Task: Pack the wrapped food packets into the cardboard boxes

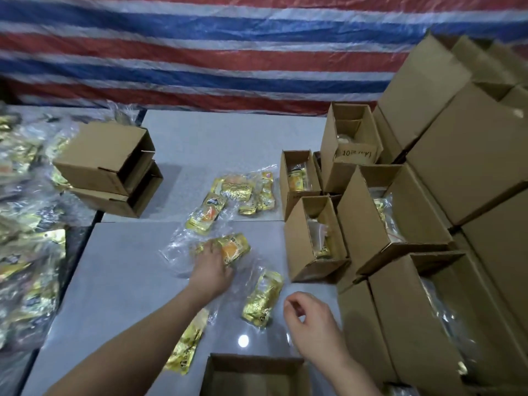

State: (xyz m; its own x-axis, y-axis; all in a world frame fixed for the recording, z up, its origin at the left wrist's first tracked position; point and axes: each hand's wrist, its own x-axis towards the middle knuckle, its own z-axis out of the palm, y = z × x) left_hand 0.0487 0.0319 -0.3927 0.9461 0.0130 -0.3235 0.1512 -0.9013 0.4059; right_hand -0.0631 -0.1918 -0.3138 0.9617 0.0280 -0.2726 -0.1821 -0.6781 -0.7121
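Left hand [213, 265] lay on a packet [231, 248] mid-table, fingers curled over its near end, apparently gripping it; right hand [307, 317] hovered above the table [120, 281] holding nothing, fingers loosely curled; a second packet [263, 298] lay just left of the right hand, a third [187, 350] lay under the left forearm; more packets [237, 195] sat further back in loose clear wrap; a big pile [25, 238] at far left. An empty box [254, 375] stood open at the near edge, between the arms; filled boxes [317, 235] stood open at right, packets on end inside; two empty boxes [105, 164] stacked at back left.

Step, as judged: picking up packets to load the near box. To do it well: get the fingers round the packet itself, not just the slack wrap, or it would slip; the right hand could take the second packet at once; carry both to the near box, drop them in on end like those in the filled boxes; keep the loose film from catching the rim.
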